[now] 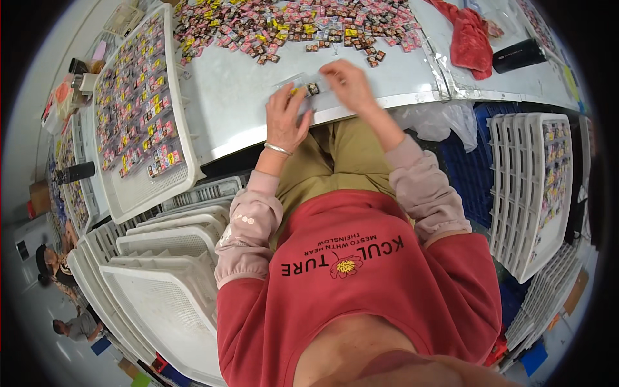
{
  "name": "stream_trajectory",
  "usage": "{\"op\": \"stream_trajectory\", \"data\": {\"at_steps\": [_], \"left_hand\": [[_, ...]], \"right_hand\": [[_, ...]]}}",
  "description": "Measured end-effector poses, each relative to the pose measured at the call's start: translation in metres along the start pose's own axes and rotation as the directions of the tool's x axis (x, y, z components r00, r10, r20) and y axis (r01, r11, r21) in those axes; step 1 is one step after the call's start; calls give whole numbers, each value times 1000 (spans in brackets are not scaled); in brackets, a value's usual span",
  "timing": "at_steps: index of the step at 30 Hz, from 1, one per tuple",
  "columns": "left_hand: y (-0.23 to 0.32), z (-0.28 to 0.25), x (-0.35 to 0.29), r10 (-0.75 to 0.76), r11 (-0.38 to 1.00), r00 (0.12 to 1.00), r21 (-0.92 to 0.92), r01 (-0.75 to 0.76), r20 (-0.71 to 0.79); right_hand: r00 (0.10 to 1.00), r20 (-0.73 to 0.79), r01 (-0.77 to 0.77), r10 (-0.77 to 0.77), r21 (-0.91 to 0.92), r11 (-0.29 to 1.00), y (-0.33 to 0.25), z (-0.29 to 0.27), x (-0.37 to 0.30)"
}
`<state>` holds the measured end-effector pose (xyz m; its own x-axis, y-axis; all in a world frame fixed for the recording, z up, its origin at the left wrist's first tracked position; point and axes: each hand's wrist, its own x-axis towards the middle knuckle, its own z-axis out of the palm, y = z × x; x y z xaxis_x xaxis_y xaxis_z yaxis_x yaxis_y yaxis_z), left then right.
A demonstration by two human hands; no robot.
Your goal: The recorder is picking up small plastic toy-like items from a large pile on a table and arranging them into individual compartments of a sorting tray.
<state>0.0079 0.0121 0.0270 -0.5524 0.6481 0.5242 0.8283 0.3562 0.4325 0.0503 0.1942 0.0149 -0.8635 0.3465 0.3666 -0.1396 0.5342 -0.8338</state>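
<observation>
At the near edge of the white table, my left hand (287,119) is closed on a clear plastic case (303,86), partly hidden by the fingers. A small black square piece (313,88) shows in or on the case, and a bit of yellow shows beside my left fingers. Just to the right, my right hand (349,85) has its fingers bent and pressed together over the case's right end. What they pinch, if anything, is hidden. Beyond both hands spreads a heap of small pink, black and yellow square pieces (290,26).
A white plastic tray (187,145) with rows of filled clear packs stands at left. Stacked white trays (155,277) are at lower left, more trays (516,187) at right. A red cloth (471,45) and a black box (519,56) lie at far right. People sit at far left.
</observation>
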Motion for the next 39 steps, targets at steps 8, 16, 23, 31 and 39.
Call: {"op": "stream_trajectory", "data": {"at_steps": [8, 16, 23, 31, 39], "left_hand": [[-46, -35, -20, -296, 954, 874, -83, 287, -385], [-23, -25, -29, -190, 982, 959, -36, 187, -210], [-2, 0, -17, -53, 987, 993, 159, 35, 110], [-1, 0, -19, -78, 981, 990, 184, 55, 121], [-1, 1, -20, -103, 978, 990, 191, 83, 100]], "right_hand": [[979, 194, 162, -61, -561, 812, 35, -45, 23], [942, 291, -166, 166, -25, 986, -5, -30, 29], [957, 288, 111, -32, -261, 959, -5, -5, 21], [967, 250, 182, -38, -583, 791, -20, 0, 5], [983, 183, 106, -26, -443, 891, -16, -9, -9]]}}
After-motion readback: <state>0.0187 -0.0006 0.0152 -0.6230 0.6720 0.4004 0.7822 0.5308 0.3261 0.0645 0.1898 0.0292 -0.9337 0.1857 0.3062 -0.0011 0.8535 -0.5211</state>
